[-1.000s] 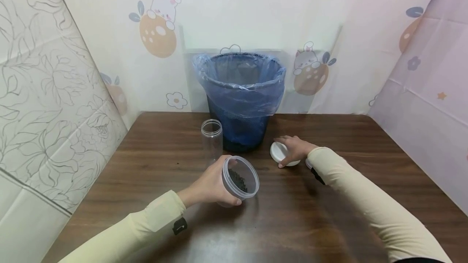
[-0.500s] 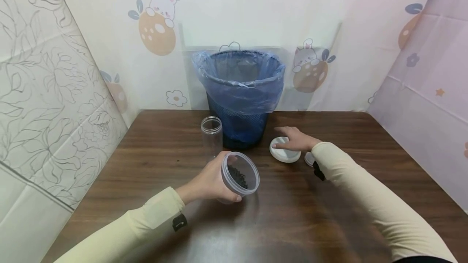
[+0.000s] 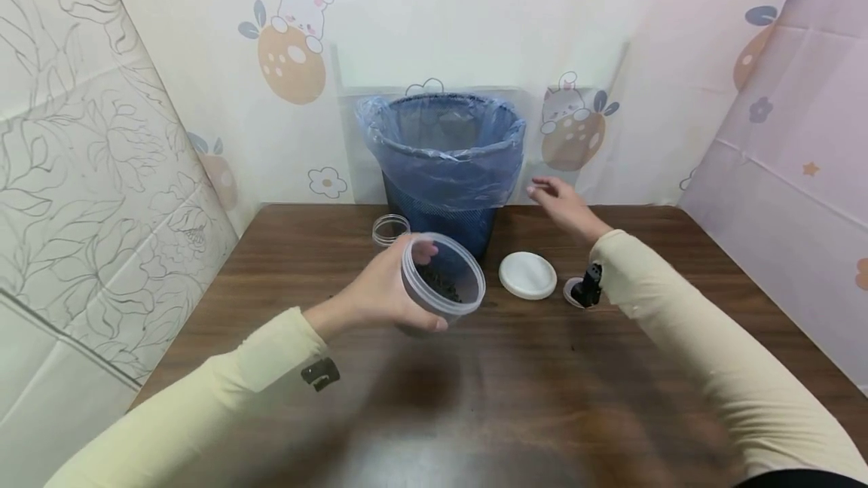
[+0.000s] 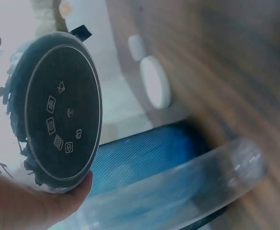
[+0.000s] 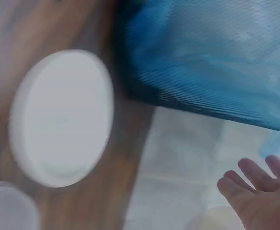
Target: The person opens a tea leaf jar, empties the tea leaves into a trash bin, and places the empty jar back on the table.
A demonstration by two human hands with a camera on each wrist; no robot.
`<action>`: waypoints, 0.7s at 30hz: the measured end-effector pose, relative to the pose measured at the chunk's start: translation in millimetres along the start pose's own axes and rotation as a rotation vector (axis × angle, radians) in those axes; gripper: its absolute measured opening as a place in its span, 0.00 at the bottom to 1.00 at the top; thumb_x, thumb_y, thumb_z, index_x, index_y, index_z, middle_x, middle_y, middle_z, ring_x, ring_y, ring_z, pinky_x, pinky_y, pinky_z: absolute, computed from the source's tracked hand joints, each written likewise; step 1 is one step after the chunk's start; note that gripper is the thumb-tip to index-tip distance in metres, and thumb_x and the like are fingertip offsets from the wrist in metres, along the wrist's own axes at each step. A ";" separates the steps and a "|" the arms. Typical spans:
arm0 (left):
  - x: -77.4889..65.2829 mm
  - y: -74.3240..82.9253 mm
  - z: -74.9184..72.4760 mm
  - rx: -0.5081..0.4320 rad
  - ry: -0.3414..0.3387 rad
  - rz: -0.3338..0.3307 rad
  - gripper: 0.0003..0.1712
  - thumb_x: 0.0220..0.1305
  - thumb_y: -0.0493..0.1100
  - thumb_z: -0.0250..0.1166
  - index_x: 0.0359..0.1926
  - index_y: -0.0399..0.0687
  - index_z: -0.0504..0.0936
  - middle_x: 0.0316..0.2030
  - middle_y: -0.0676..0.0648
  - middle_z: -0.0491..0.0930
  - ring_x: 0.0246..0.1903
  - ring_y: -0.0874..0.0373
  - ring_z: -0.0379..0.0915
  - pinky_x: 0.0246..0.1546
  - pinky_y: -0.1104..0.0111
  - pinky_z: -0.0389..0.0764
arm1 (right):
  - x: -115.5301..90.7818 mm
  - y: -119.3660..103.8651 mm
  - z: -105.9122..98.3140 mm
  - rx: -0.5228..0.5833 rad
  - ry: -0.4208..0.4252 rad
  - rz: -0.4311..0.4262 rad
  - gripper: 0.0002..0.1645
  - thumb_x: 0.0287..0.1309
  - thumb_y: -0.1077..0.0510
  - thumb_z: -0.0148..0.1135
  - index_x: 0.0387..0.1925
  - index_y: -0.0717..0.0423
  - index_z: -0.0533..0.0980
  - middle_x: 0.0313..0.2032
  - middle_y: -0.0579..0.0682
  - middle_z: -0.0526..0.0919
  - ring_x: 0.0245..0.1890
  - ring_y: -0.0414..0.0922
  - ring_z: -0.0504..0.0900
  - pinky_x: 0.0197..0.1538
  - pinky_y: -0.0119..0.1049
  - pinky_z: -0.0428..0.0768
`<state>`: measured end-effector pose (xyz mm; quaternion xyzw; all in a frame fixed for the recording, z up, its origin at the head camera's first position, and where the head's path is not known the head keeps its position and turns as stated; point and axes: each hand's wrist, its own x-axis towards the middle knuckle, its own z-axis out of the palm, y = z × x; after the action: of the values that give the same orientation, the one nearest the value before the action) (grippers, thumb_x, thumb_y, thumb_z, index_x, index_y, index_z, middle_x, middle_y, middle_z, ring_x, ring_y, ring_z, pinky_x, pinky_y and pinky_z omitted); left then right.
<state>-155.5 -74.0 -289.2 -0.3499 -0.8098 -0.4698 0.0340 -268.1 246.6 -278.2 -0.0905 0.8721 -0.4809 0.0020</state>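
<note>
My left hand [image 3: 380, 288] grips a clear plastic jar [image 3: 468, 300] round its side, held above the table with its mouth tilted up toward me. Dark loose bits [image 3: 437, 283] lie inside it; the left wrist view shows them dark through the jar's base [image 4: 65, 115]. Raised beside the bin's right side, my right hand [image 3: 566, 205] holds nothing, its fingers loosely bent. A white round lid [image 3: 527, 276] rests on the table below that hand. Partly behind the left hand stands a tall clear jar [image 3: 391, 229] without a lid.
A blue mesh waste bin [image 3: 441, 224] lined with a blue plastic bag [image 3: 450, 172] stands at the back of the wooden table [image 3: 529, 390]. A smaller round lid [image 3: 573, 292] lies right of the white one, partly behind the right wrist's camera. Patterned sheets hang behind and at both sides.
My right hand has let go of the white lid, leaving it on the table, and has risen up and away toward the back. The left hand has lifted the jar closer to the bin.
</note>
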 end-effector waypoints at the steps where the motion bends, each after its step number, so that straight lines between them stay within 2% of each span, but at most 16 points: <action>1: 3.2 3.8 -4.9 0.005 0.006 -0.004 0.55 0.23 0.44 0.83 0.59 0.37 0.67 0.50 0.45 0.76 0.51 0.52 0.72 0.55 0.61 0.71 | 0.4 -6.4 -2.5 0.048 0.027 0.002 0.36 0.72 0.50 0.43 0.71 0.66 0.50 0.67 0.69 0.58 0.67 0.60 0.57 0.66 0.51 0.59; 4: 12.8 14.7 -19.1 0.029 0.024 -0.014 0.54 0.24 0.44 0.83 0.58 0.37 0.68 0.50 0.45 0.76 0.51 0.51 0.72 0.54 0.61 0.71 | 1.4 -23.1 -8.4 0.159 0.089 -0.001 0.36 0.71 0.48 0.41 0.71 0.65 0.50 0.68 0.66 0.56 0.69 0.57 0.55 0.67 0.48 0.57; 6: 19.1 21.6 -27.8 0.037 0.035 -0.019 0.54 0.24 0.43 0.83 0.58 0.37 0.68 0.50 0.44 0.75 0.51 0.50 0.72 0.54 0.61 0.71 | 2.2 -32.7 -10.2 0.196 0.122 -0.007 0.37 0.71 0.46 0.42 0.71 0.63 0.51 0.69 0.64 0.57 0.69 0.55 0.55 0.67 0.46 0.57; 14: 42.3 51.8 -57.6 0.000 0.055 -0.011 0.54 0.27 0.39 0.82 0.59 0.36 0.66 0.53 0.39 0.73 0.52 0.48 0.70 0.54 0.60 0.71 | 10.4 -58.4 -10.2 0.227 0.154 -0.026 0.39 0.70 0.42 0.41 0.73 0.59 0.49 0.71 0.59 0.54 0.70 0.51 0.54 0.68 0.45 0.54; 21: 69.4 78.6 -85.5 -0.024 0.099 -0.035 0.53 0.30 0.38 0.81 0.62 0.42 0.66 0.52 0.44 0.73 0.50 0.53 0.72 0.53 0.64 0.72 | 21.2 -77.3 -11.9 0.255 0.181 -0.052 0.44 0.70 0.40 0.42 0.74 0.57 0.41 0.72 0.59 0.48 0.71 0.50 0.50 0.69 0.43 0.52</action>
<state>-184.1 -79.3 -157.0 -0.3124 -0.8074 -0.4967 0.0619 -278.0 212.9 -205.2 -0.0682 0.7980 -0.5937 -0.0777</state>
